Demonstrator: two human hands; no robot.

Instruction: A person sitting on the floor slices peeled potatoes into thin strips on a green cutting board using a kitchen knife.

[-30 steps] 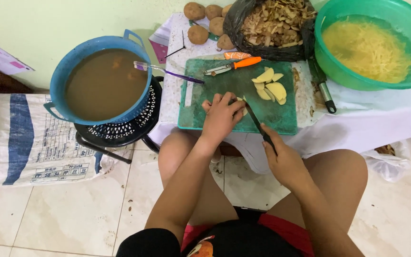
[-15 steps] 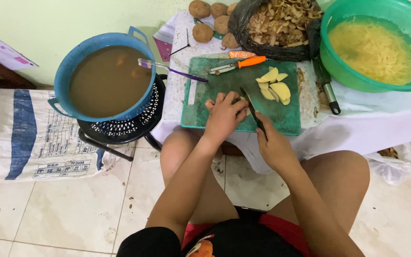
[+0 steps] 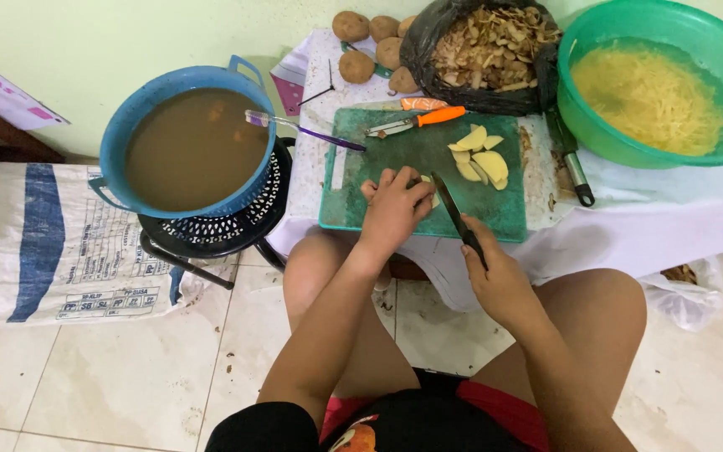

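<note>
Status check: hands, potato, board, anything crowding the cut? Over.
Left hand pins potato piece on green cutting board. Right hand in grip on dark knife, blade at the piece. Cut slices apart, clear.

**Both hands forward, fingers curled**

The left hand (image 3: 395,209) reaches out on a nearly straight arm, palm down, fingers bent and pressing downward. The right hand (image 3: 495,272) sits nearer the body, fist closed in a grip, forefinger stretched forward, wrist slightly bent.
</note>
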